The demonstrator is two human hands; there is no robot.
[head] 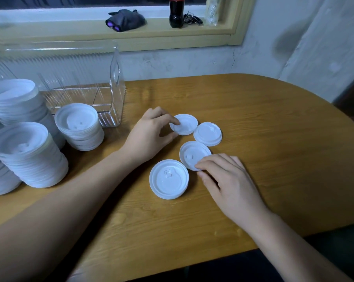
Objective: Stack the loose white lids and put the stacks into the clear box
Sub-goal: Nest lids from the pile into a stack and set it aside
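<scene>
Wooden table [253,123] filling view, windowsill [70,36] running behind. Clear box [111,82] standing back left; lid stacks [29,155] standing outside it, in front and leftward. Left hand [149,135] reaching forward, thumb and forefinger pinching far lid [187,124] at rim. Right hand [231,180] gripping tilted lid [192,153] by near edge. Flat lid [207,133] and near lid [169,179] lying loose beside them. Cola bottle [176,13], dark cloth [125,20], keys [192,19] sitting on sill.
</scene>
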